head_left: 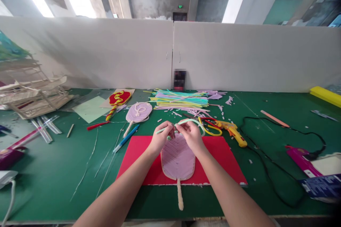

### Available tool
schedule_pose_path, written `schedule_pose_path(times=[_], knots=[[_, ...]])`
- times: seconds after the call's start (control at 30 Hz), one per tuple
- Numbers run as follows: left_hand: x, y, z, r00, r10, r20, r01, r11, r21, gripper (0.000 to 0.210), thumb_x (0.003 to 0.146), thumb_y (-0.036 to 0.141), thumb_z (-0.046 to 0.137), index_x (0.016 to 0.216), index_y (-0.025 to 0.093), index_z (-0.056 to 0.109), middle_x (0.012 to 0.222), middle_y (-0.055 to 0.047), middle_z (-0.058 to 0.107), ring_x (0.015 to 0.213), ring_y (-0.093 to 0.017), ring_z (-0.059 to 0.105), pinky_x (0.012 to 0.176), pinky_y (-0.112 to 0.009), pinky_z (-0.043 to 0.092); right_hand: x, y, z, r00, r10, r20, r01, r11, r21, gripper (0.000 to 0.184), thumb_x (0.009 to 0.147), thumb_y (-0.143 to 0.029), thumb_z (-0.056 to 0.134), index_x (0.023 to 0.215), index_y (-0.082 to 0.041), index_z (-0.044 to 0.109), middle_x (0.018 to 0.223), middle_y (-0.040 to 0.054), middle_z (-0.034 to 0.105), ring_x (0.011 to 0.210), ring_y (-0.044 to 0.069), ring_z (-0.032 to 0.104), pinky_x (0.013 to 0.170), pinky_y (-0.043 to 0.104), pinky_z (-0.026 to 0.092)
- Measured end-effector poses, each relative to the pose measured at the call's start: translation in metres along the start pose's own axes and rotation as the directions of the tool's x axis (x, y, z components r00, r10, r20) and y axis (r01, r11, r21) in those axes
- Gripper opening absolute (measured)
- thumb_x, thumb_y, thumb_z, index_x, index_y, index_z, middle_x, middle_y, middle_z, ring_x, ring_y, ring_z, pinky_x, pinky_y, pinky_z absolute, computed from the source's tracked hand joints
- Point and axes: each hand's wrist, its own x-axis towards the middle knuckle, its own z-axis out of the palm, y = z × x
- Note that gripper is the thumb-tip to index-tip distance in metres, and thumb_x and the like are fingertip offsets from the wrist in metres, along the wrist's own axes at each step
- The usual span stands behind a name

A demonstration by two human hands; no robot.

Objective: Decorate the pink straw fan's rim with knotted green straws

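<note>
Left of your left hand (pixel 162 135), bare green surface (pixel 50 186) gives passage; ahead, piled pipe cleaners (pixel 181 98) block you; rightward, a yellow glue gun (pixel 234 133) and looping black cord (pixel 271 159) obstruct.

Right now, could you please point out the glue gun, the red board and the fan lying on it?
Glue gun (pixel 231 129): head view, on its yellow body.
Red board (pixel 217 148): head view, on its bare right part.
Fan (pixel 178 160): head view, on its purple face.
</note>
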Motion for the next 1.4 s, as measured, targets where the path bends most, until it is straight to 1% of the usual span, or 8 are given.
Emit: schedule_pose_path(times=[0.43,0.6,0.83,1.07,1.17,1.23,1.33,1.4], knots=[[-0.002,-0.001,0.002,1.0,0.013,0.004,-0.013,0.999,-0.04,0.022,0.076,0.034,0.056,0.063,0.017,0.05,0.052,0.004,0.05,0.046,-0.009,0.048,0.05,-0.022,0.04,0.001,0.003,0.001,0.997,0.062,-0.035,-0.059,0.994,0.088,0.024,0.067,-0.038,0.073,0.073,-0.02,0.057,0.066,-0.0026,0.062,0.063,0.013,0.058,0.065,0.028,0.046],[-0.001,-0.002,0.001,0.999,0.043,-0.011,-0.042,0.999,0.021,0.025,0.077,0.035,0.054,0.062,0.017,0.049,0.051,0.004,0.05,0.046,-0.009,0.048,0.05,-0.022,0.04,0.001,0.005,0.0,0.997,0.083,-0.01,-0.081,0.992,0.096,0.024,0.066,-0.039,0.073,0.069,-0.019,0.059,0.062,-0.0031,0.059,0.059,0.011,0.054,0.061,0.026,0.044],[-0.002,0.0,0.002,0.994,0.104,-0.032,-0.098,0.984,0.151,0.027,0.078,0.034,0.054,0.059,0.017,0.048,0.048,0.004,0.049,0.046,-0.008,0.047,0.05,-0.021,0.039,0.002,0.005,-0.001,0.995,0.102,-0.003,-0.101,0.987,0.123,0.025,0.066,-0.041,0.072,0.073,-0.02,0.06,0.064,-0.0024,0.059,0.06,0.012,0.054,0.061,0.026,0.045],[-0.005,0.002,0.003,0.99,0.138,0.013,-0.138,0.972,0.189,0.025,0.08,0.036,0.055,0.065,0.016,0.051,0.052,0.004,0.051,0.049,-0.008,0.048,0.052,-0.021,0.04,0.004,0.005,-0.003,0.995,0.1,-0.018,-0.098,0.991,0.093,0.025,0.066,-0.041,0.072,0.07,-0.019,0.059,0.06,-0.0035,0.056,0.057,0.011,0.052,0.059,0.026,0.044],[-0.004,0.002,0.002,0.995,0.093,0.037,-0.098,0.983,0.153,0.024,0.076,0.038,0.062,0.075,0.015,0.056,0.06,0.002,0.055,0.054,-0.009,0.051,0.052,-0.021,0.041,0.005,0.002,-0.006,0.995,0.089,-0.044,-0.086,0.994,0.061,0.024,0.067,-0.039,0.072,0.07,-0.019,0.06,0.06,-0.0037,0.057,0.057,0.011,0.052,0.059,0.025,0.042],[-0.003,0.002,0.002,0.999,0.039,0.026,-0.041,0.997,0.072,0.029,0.074,0.042,0.063,0.079,0.014,0.057,0.066,0.0,0.058,0.056,-0.01,0.053,0.05,-0.02,0.041,0.006,0.0,-0.007,0.994,0.086,-0.06,-0.084,0.995,0.045,0.023,0.067,-0.039,0.071,0.071,-0.019,0.06,0.061,-0.0036,0.058,0.056,0.011,0.052,0.058,0.025,0.042],[0.0,0.001,0.0,0.999,-0.029,0.029,0.032,0.996,-0.082,0.038,0.077,0.052,0.055,0.077,0.014,0.056,0.065,-0.001,0.059,0.055,-0.011,0.054,0.049,-0.021,0.041,0.006,-0.003,-0.007,0.995,0.082,-0.052,-0.081,0.997,0.016,0.023,0.066,-0.039,0.072,0.07,-0.019,0.061,0.059,-0.0035,0.058,0.056,0.011,0.051,0.058,0.025,0.041],[0.001,0.001,-0.001,0.996,-0.062,0.057,0.068,0.992,-0.109,0.039,0.076,0.053,0.055,0.073,0.014,0.055,0.06,0.0,0.058,0.052,-0.01,0.054,0.05,-0.022,0.042,0.005,-0.005,-0.007,0.996,0.086,-0.031,-0.086,0.996,0.002,0.022,0.064,-0.038,0.074,0.069,-0.019,0.063,0.059,-0.0033,0.058,0.055,0.011,0.051,0.057,0.025,0.041]])
